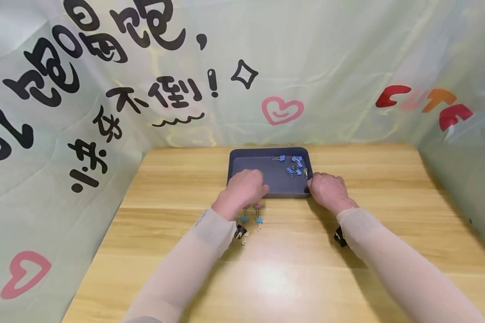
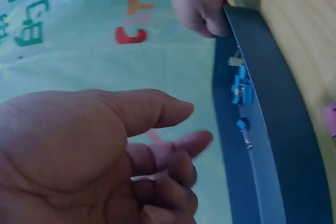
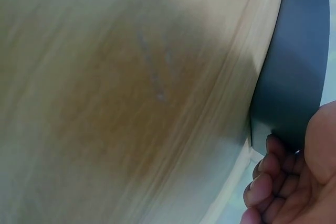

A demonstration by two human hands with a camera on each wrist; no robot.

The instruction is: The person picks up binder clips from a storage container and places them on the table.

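Note:
A dark blue-grey tray [image 1: 254, 166] stands near the back of the table, with several blue binder clips [image 1: 297, 172] toward its right side. My right hand [image 1: 329, 190] grips the tray's front right corner; in the right wrist view its fingers [image 3: 262, 182] curl at the tray wall. Over the front left part of the tray is my left hand [image 1: 244, 188]. The left wrist view shows its thumb [image 2: 157, 113] apart from the loosely bent fingers, with nothing held between them. Just in front of the tray, teal binder clips [image 1: 259, 220] and pink binder clips [image 1: 257, 207] lie on the table, partly hidden by my left forearm.
The wooden table [image 1: 291, 278] runs back to a pale cloth wall [image 1: 335, 67] with printed characters and hearts. Cloth also encloses the left and right sides. A pale clip [image 1: 244, 239] lies beside my left wrist.

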